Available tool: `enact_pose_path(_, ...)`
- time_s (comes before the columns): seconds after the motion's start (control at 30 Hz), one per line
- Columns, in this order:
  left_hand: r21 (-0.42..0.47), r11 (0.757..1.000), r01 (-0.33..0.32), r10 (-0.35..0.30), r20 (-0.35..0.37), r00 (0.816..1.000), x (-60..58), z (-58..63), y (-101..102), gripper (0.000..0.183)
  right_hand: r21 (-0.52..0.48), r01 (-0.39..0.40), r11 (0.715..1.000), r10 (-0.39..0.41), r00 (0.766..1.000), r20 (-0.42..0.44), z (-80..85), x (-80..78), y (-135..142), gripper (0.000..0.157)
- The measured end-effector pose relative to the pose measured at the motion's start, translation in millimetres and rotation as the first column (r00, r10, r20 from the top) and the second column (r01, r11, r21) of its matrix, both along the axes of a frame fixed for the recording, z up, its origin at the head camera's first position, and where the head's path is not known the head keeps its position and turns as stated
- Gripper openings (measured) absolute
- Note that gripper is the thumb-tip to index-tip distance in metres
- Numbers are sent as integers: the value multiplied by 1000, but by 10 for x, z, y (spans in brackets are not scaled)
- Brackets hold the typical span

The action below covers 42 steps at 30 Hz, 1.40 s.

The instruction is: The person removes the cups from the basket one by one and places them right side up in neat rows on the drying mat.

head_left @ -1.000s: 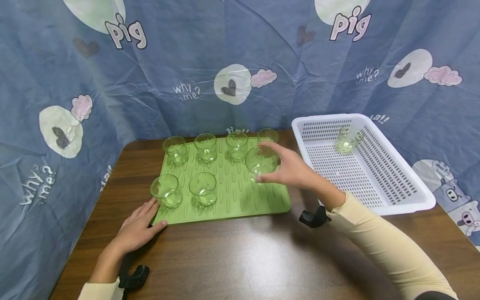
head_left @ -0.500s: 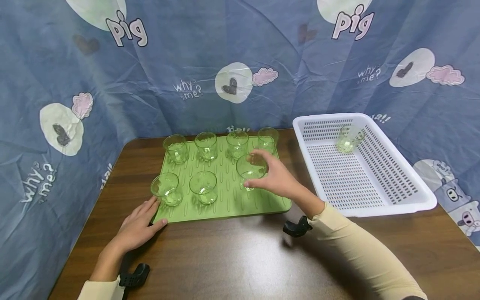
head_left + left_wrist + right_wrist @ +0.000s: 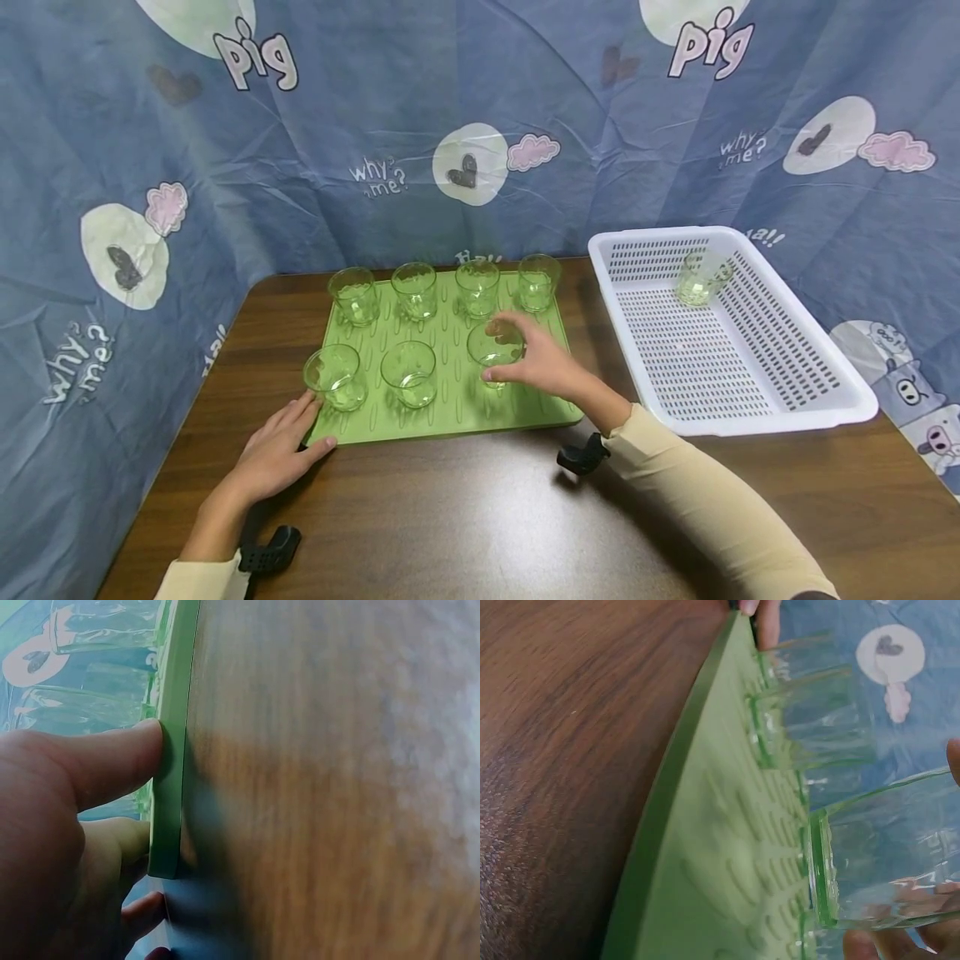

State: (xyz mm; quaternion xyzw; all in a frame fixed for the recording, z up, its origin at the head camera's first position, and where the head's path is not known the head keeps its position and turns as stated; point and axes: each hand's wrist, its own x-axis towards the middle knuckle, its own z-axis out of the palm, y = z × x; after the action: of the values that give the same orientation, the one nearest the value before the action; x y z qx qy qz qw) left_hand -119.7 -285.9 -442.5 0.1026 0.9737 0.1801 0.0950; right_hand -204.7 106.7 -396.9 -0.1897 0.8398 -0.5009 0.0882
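My right hand (image 3: pixel 543 362) grips a clear drinking glass (image 3: pixel 491 354) from its right side, thumb at the front and fingers behind. The glass is upright over the ribbed green mat (image 3: pixel 461 412), third from the left in the front row. In the right wrist view the base of this glass (image 3: pixel 885 859) is right by the mat; whether it touches, I cannot tell. My left hand (image 3: pixel 277 450) lies at the mat's front left corner. The left wrist view has its thumb on the green edge (image 3: pixel 174 750). Beside its fingertips stands another glass (image 3: pixel 341 383).
Another front-row glass (image 3: pixel 411 379) stands left of the held one. Several glasses line the mat's back edge, the rightmost glass (image 3: pixel 537 287) behind my right hand. A white perforated basket (image 3: pixel 641 367) at the right holds one glass (image 3: pixel 701 283). A patterned blue cloth (image 3: pixel 300 167) hangs behind the table.
My right hand has carried the glass to the left and toward the front of the mat, away from the back-row glasses. The left hand has stayed at the corner.
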Motion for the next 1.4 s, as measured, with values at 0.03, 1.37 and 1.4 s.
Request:
enact_pose_path(0.03, 1, 1000, -2, 2, 2, 1000, 0, 3, -1, 78, -1, -6, 1000, 6, 1000, 1, -19, -8, -7, 89)
enact_pose_path(1.37, 9, 1000, -8, 8, -4, 1000, 9, -17, 5, 78, -33, -69, 997, 71, 995, 65, -343, -57, -99, 92)
enact_pose_path(1.4, 9, 1000, -7, 7, -6, 1000, 10, -16, 5, 78, -34, -68, 997, 70, 995, 64, -342, -56, -101, 92)
